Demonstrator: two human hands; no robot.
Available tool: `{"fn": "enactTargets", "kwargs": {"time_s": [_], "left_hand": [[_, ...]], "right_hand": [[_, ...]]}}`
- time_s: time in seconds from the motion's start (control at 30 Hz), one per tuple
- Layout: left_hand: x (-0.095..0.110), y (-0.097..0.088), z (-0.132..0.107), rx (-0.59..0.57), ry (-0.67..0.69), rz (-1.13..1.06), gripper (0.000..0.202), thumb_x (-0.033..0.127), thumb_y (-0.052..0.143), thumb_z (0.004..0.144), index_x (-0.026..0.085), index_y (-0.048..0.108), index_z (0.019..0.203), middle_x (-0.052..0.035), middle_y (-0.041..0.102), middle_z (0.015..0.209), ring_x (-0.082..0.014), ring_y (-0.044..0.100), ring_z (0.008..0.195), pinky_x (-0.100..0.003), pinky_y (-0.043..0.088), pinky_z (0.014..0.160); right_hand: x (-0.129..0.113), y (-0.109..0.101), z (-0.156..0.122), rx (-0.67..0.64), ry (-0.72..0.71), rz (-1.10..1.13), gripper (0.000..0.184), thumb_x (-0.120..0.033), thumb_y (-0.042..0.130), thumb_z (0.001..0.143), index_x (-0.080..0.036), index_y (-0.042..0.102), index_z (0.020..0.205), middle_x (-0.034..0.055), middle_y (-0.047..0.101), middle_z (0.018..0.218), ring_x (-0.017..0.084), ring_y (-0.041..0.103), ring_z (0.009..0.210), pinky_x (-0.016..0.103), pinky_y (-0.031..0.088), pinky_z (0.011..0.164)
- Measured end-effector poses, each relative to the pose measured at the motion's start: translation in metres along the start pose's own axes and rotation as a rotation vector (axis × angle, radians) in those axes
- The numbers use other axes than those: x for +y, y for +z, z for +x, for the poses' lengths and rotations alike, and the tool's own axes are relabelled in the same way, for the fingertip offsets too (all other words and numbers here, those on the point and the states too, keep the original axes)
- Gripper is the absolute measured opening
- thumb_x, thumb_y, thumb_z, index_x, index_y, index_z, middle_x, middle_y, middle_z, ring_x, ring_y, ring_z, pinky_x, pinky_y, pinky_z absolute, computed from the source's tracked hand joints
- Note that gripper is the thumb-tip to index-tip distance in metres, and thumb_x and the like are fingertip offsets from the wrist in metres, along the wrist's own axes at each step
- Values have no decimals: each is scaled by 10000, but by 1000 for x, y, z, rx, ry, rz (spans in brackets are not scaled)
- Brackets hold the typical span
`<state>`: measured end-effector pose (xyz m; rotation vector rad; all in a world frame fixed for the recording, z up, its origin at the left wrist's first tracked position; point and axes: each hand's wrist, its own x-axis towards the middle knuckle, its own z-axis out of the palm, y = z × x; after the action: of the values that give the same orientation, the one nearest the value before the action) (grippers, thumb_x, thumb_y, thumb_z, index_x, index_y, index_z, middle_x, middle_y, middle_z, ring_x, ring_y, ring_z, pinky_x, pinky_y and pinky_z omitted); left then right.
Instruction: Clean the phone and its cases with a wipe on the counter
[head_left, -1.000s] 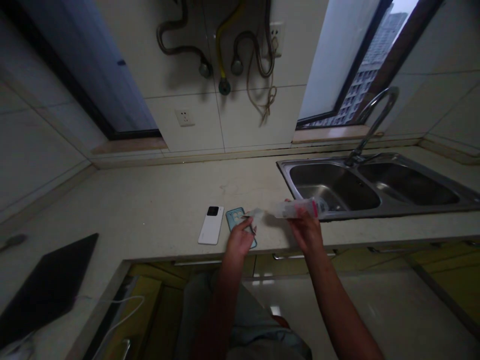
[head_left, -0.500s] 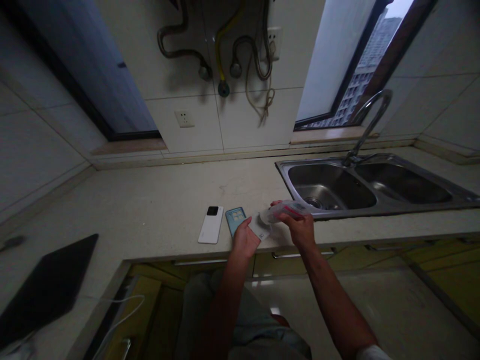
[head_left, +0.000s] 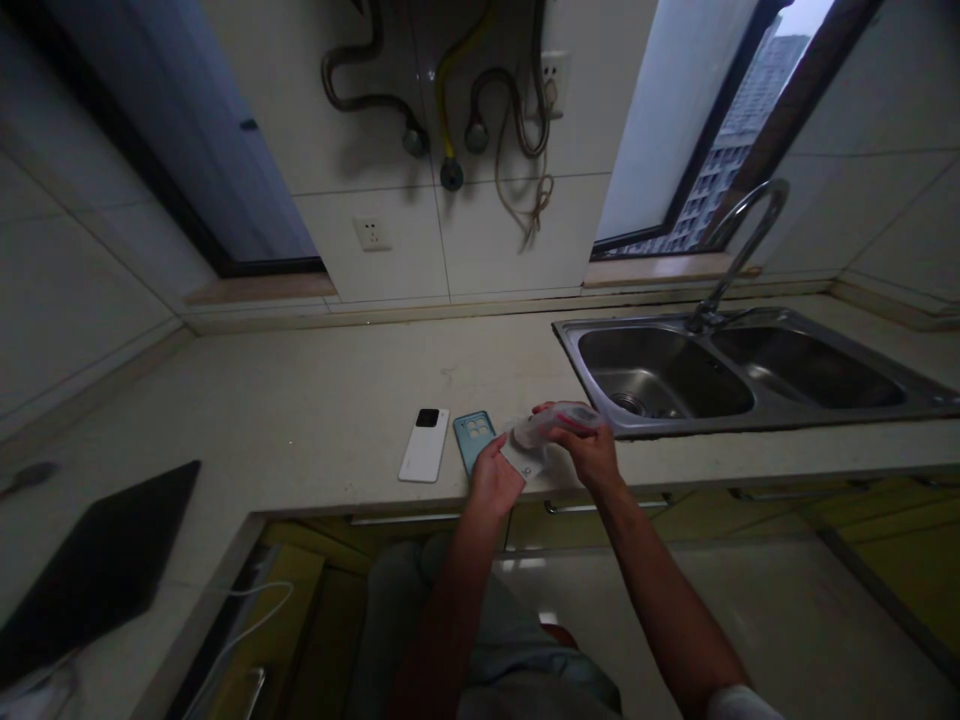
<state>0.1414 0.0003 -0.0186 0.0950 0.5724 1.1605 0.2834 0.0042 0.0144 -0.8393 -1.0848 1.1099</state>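
My left hand is closed on a pale, flat card-like piece with a small dark mark at its lower corner. My right hand grips a clear plastic bag with a pink-red strip, just above and right of that piece. Where bag and piece meet, I cannot tell whether one is inside the other. Left of my hands, a light-blue phone case lies on the counter, its lower part hidden behind my left hand. Beside it lies a white phone, back up, with a black camera block.
A double steel sink with a curved tap is set into the counter on the right. A black flat panel lies at the left, with a white cable near it. Pipes and sockets are on the wall.
The bag in my right hand has shifted slightly left and tilted. More of the pale piece shows beside my left hand. The camera view has moved a little.
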Motion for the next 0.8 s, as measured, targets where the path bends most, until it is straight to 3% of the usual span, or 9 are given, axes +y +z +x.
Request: {"fn": "enactTargets", "kwargs": {"time_s": [0.1, 0.3, 0.47, 0.57, 0.8], "left_hand": [[2, -1, -1, 45, -6, -17, 344, 206, 506, 847, 92, 639, 1144, -150, 741, 1027, -269, 672, 1087, -455, 479, 1013], [7, -6, 2, 59, 16, -11, 364, 211, 516, 830, 105, 630, 1160, -142, 743, 1026, -273, 667, 1103, -475, 481, 1006], [8, -9, 5, 68, 2, -3, 381, 204, 545, 803, 105, 633, 1160, -157, 737, 1051, -284, 680, 1072, -480, 498, 979], [11, -10, 4, 60, 17, -8, 377, 192, 552, 797, 107, 629, 1157, -154, 736, 1049, -276, 691, 1041, -474, 501, 978], [20, -9, 0, 92, 27, -63, 282, 148, 541, 789, 104, 645, 1048, -124, 747, 935, -262, 706, 990, -465, 492, 995]], "right_hand": [[6, -1, 1, 65, -14, 30, 370, -314, 907, 594, -192, 722, 890, 64, 775, 950, 241, 726, 876, 366, 582, 816], [2, -7, 4, 71, -83, 90, 410, -413, 891, 621, -212, 709, 928, 74, 766, 1041, 232, 715, 935, 372, 565, 866], [-3, -20, 6, 41, -6, 117, 523, -505, 896, 583, -190, 743, 972, 109, 768, 1034, 281, 713, 999, 421, 558, 915], [-5, -29, 5, 46, 47, 118, 542, -470, 925, 547, -175, 747, 965, 131, 765, 1043, 301, 715, 1009, 438, 562, 921], [5, -47, 11, 137, 87, -111, 393, -349, 884, 648, -187, 757, 983, 108, 763, 1079, 270, 716, 1007, 414, 573, 911]]}}
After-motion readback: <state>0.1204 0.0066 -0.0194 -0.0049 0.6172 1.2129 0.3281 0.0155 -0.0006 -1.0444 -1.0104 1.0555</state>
